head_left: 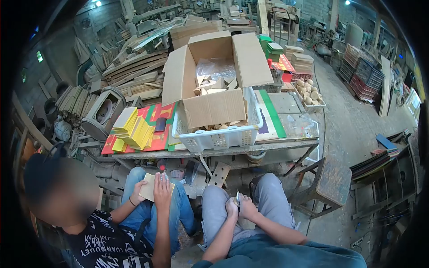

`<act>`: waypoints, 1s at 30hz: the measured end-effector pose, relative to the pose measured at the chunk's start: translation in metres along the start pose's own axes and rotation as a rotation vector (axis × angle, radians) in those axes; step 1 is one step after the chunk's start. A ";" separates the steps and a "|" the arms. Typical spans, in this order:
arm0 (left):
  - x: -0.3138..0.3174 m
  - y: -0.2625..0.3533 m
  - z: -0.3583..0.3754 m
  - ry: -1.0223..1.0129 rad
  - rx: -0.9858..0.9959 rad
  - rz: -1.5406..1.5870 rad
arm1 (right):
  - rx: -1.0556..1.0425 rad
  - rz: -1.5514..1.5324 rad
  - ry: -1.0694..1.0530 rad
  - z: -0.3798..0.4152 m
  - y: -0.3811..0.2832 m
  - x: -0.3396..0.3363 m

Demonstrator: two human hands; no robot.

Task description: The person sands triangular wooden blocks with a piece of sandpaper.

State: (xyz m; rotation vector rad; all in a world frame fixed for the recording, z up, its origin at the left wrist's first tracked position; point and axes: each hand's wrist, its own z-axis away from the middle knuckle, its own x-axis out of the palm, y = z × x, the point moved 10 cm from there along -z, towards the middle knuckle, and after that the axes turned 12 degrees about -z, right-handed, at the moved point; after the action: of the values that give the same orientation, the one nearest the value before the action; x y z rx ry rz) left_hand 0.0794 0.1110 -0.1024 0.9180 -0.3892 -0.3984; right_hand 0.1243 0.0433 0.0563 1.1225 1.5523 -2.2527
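I am holding a small pale wooden piece (237, 199) over my lap, between my knees, and both hands are working on it. My left hand (231, 208) is curling its fingers together around the piece from the left, while my right hand (247, 208) is clamping on it from the other side; what the right fingers pinch besides the wood is too small to tell. To do this well, I judge I should be keeping the piece braced low and turning it a little at a time.

Beside me a person's hands (157, 190) are pressing a flat pale wooden board (149, 187). On the table (286, 146) ahead, a white plastic lattice basket (214, 139) is carrying an open brown cardboard box (214, 76) holding light wooden offcuts and a clear plastic bag. Further right, a shallow tray (318, 106) is holding round wooden pieces.
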 end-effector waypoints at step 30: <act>0.002 0.004 0.006 0.046 -0.031 0.193 | 0.068 -0.045 0.020 -0.009 0.018 0.006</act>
State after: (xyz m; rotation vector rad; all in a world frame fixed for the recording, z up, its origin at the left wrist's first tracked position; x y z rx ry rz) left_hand 0.0786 0.1085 -0.0953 0.8499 -0.4241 -0.2054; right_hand 0.1341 0.0447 0.0381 1.1419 1.5344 -2.3470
